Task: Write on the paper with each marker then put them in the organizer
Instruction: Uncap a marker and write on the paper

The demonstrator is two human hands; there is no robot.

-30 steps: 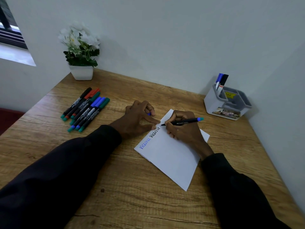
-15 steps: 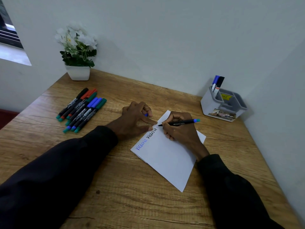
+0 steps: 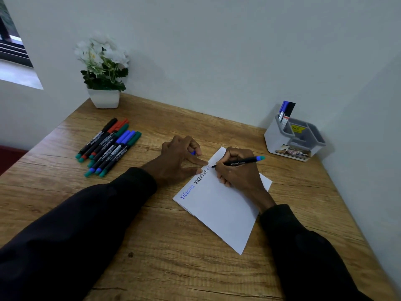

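A white paper (image 3: 225, 213) lies tilted on the wooden desk (image 3: 152, 246), with one word in blue and the same word in black along its upper left edge. My right hand (image 3: 237, 177) grips a black marker with a blue end (image 3: 240, 163), its tip touching the paper just past the black word. My left hand (image 3: 175, 157) presses the paper's corner with thumb and forefinger, while its curled fingers hold a small blue cap (image 3: 193, 152). Several capped markers (image 3: 108, 146) lie side by side at the left. A grey organizer (image 3: 280, 142) stands at the back right with two markers (image 3: 286, 110) upright in it.
A white pot of white flowers (image 3: 104, 98) stands in the back left corner. Walls close the desk at the back and on the right. A window (image 3: 13, 51) shows at the far left. Bare wood lies in front of the paper.
The marker tip has moved slightly along the line and a new stroke has appeared after the black word. My left hand stays in place on the paper's corner.
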